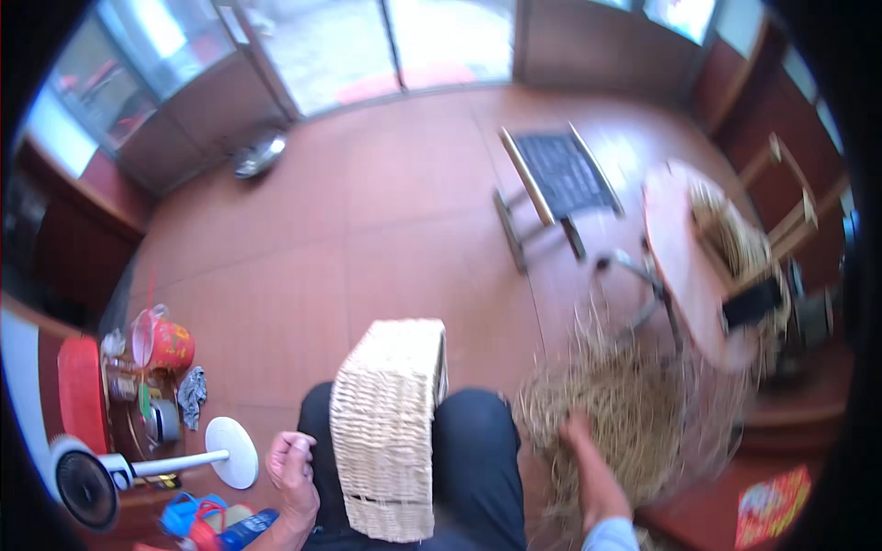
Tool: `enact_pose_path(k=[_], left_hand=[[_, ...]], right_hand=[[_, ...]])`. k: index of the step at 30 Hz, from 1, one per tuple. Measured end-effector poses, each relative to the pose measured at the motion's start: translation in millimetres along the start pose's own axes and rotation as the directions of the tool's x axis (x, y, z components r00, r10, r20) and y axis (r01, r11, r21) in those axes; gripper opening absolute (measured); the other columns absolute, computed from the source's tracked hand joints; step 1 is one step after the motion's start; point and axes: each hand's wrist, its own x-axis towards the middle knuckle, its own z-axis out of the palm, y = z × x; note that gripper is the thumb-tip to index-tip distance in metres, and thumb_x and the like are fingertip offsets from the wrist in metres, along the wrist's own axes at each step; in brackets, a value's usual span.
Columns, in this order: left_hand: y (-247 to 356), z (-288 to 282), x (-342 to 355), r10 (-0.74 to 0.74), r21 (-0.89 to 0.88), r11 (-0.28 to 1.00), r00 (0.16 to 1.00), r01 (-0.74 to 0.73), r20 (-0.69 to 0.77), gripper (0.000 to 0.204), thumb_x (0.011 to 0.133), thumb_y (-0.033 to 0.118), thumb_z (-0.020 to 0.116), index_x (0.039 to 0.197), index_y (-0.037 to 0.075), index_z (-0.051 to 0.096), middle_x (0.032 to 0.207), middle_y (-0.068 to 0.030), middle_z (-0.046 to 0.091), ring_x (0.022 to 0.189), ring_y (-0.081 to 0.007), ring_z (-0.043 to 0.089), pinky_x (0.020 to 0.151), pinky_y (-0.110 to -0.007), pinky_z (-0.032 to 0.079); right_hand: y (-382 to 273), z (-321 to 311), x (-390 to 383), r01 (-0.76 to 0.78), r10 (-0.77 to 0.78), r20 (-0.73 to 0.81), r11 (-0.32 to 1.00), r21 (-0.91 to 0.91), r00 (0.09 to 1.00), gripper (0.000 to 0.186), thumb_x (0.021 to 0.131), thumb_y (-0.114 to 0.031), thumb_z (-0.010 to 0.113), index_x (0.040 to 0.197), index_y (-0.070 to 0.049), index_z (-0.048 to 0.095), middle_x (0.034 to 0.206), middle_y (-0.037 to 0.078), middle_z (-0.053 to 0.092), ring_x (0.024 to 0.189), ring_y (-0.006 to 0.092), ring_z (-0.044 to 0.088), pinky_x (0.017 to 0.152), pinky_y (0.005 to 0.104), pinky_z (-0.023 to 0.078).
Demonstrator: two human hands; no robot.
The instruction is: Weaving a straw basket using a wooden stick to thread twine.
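Note:
A woven straw basket [386, 422], pale and band-shaped, rests on its side across my dark-trousered lap. Just left of it is my left hand [292, 464], fingers curled closed; whether anything is inside them I cannot make out. My right hand [577, 430] reaches into a loose, tangled pile of dry straw strands [634, 404] to the right of my knees, its fingertips hidden among them.
A white fan [230, 450] stands at lower left near a red bucket [170, 344], cloths and containers. Ahead are a dark-seated stool [560, 174], a pink oval board [671, 239] with straw work, a metal basin [260, 156] and glass doors [450, 46].

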Motion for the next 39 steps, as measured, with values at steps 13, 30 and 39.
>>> enact_pose_path(k=[13, 30, 39], left_hand=[[-1.2, 9.1, -12.6, 0.034, -0.007, 0.999, 0.999, -0.035, -0.016, 0.016, 0.102, 0.017, 0.067, 0.094, 0.004, 0.072, 0.077, 0.0064, 0.056, 0.069, -0.0024, 0.043, 0.063, -0.024, 0.034], [51.9, 1.8, -57.1, 0.488, -0.14, 0.87, 0.783, -0.473, 0.385, 0.03, 0.111, 0.028, 0.065, 0.106, 0.001, 0.076, 0.09, -0.0047, 0.068, 0.077, -0.0125, 0.063, 0.072, -0.029, 0.053], [60.1, 91.3, -135.4, 0.229, -0.219, 0.973, 0.219, -0.069, 0.949, 0.063, 0.111, 0.032, 0.07, 0.16, 0.002, 0.048, 0.134, -0.0088, 0.064, 0.127, -0.0203, 0.064, 0.113, -0.039, 0.051]], right_hand=[[-3.4, -26.5, -6.1, 0.039, -0.035, -0.1, 0.999, 0.035, 0.994, 0.043, 0.077, -0.023, 0.077, 0.112, 0.002, 0.078, 0.118, 0.029, 0.077, 0.115, 0.0475, 0.073, 0.101, 0.0529, 0.059], [-133.7, -267.4, -238.9, -0.025, -0.092, -0.035, -0.583, 0.812, 0.995, 0.024, 0.104, 0.003, 0.069, 0.126, -0.007, 0.065, 0.113, 0.008, 0.075, 0.103, 0.0217, 0.076, 0.087, 0.0357, 0.068], [-252.7, -301.1, -361.3, -0.004, -0.573, -0.26, -0.418, 0.909, 0.777, 0.025, 0.101, 0.001, 0.076, 0.117, -0.01, 0.061, 0.11, 0.011, 0.077, 0.101, 0.0291, 0.078, 0.091, 0.0447, 0.066]])
